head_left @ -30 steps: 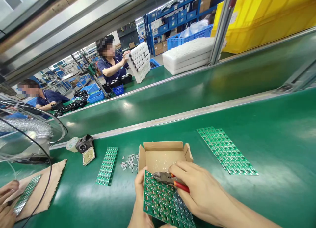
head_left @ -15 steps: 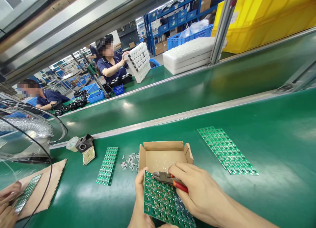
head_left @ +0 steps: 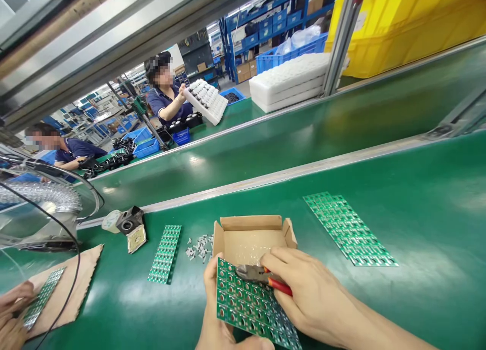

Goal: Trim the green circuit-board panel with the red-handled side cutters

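Observation:
My left hand (head_left: 213, 309) is closed on the near and left edges of a green circuit board panel (head_left: 243, 304), which it holds up tilted. Rows of round holes run across the panel. In my right hand (head_left: 304, 289) is a pair of side cutters (head_left: 252, 274) with red handles, their jaws against the panel's upper part. Just behind the panel stands an open cardboard box (head_left: 250, 223), with tiny bright bits on its floor. Some of the panel's lower right is hidden under my right hand.
Small grey parts (head_left: 199, 248) lie left of the box. Single panel (head_left: 165, 254) rests farther left; overlapping panels (head_left: 349, 228) lie right. At far left, a co-worker's hands (head_left: 15, 309) hold a panel over cardboard (head_left: 81, 284). Beyond the rail, another person holds a white tray (head_left: 207, 99).
The panel in my left hand has shifted slightly left, and the cutters' jaws now sit farther along its upper edge. Across the bench, the person's white tray has tipped flatter and lower.

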`<state>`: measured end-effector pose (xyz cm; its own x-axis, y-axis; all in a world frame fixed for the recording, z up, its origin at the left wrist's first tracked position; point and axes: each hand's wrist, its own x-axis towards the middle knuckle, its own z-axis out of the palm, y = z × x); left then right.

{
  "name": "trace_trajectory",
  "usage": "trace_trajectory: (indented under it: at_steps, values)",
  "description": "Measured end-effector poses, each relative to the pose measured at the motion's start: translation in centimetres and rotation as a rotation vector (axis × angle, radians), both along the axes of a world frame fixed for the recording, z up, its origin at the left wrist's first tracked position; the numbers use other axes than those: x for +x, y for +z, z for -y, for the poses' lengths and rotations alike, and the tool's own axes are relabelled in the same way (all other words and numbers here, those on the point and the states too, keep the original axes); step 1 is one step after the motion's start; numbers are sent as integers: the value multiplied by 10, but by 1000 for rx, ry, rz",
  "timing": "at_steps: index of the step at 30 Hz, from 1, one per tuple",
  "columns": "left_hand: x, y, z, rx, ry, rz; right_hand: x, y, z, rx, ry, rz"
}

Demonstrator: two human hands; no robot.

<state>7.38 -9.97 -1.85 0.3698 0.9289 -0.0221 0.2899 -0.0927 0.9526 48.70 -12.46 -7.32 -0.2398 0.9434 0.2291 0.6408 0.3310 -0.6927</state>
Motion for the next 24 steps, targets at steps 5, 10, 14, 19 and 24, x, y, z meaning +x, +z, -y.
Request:
trace_trajectory:
  at_steps: [5, 10, 14, 19, 24]
  values:
    - [203, -56, 31, -166, -43, 199, -1, 0, 1, -34, 25, -25]
    - [209, -53, 31, -158, -52, 166, -1, 1, 2, -74, 37, -28]
    - [201, -53, 31, -159, -28, 186, -1, 0, 1, 4, 19, -20]
    - [205, -64, 34, -186, 20, 269, -2, -1, 0, 109, 6, -10]
    - [214, -61, 32, -289, -47, 532, -1, -3, 2, 86, 31, -5]
